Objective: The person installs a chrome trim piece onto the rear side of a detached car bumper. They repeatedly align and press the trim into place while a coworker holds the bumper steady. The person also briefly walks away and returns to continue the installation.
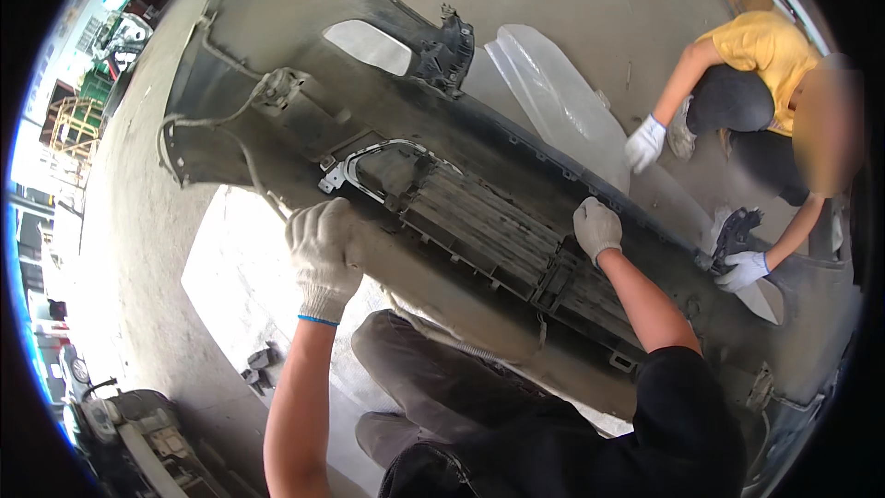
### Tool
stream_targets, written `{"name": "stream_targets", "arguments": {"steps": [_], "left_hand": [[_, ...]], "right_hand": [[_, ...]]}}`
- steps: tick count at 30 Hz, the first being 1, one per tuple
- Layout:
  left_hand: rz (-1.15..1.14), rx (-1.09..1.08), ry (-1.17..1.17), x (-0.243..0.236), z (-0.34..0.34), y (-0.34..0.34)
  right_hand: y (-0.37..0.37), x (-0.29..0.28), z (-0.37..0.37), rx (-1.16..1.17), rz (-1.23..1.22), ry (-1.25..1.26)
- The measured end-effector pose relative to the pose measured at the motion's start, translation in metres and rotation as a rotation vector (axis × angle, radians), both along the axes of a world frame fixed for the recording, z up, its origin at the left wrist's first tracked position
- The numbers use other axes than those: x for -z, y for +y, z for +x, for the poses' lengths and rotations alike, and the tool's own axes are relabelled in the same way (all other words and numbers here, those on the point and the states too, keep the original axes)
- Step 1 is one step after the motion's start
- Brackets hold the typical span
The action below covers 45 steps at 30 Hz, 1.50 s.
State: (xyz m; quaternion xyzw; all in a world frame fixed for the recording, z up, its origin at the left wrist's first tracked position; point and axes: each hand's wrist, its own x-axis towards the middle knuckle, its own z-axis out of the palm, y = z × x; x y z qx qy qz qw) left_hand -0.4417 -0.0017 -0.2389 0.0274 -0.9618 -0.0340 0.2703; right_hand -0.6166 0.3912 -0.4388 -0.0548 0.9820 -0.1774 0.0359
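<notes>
A large dark car bumper (387, 106) lies with its inner side up in front of me, a slatted grille (489, 231) in its middle. My left hand (323, 249), in a white knitted glove, is closed over the bumper's near edge at the left. My right hand (597, 224), gloved alike, is closed against the bumper just beyond the grille's right part; whatever its fingers hold is hidden. A silver curved trim frame (355, 171) sits around the grille's left end. A black plastic bracket (450, 53) stands at the bumper's far edge.
At the right a crouching person in a yellow top (761, 51) has one gloved hand (745, 269) by another black bracket (735, 232). Clear plastic wrap (553, 83) lies beyond the bumper. Small black parts (261, 367) lie on the floor left of my legs.
</notes>
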Motion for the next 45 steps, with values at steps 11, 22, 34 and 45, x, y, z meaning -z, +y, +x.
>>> {"name": "stream_targets", "arguments": {"steps": [11,22,34,45], "left_hand": [[0.755,-1.094,-0.329,0.236,0.45,-0.048],[1.628,-1.168,-1.038,0.397,0.698,0.121],[1.849,-0.793,-1.062,0.414,0.687,0.169],[1.724,-0.687,-1.408,0.445,0.685,0.162]], "right_hand": [[0.0,-0.039,0.005,-0.259,0.189,0.029],[0.052,-0.203,0.185,-0.27,-0.156,-0.024],[0.193,-0.258,0.391,-0.137,0.045,0.396],[0.448,-0.088,0.741,0.743,-0.769,0.232]]}}
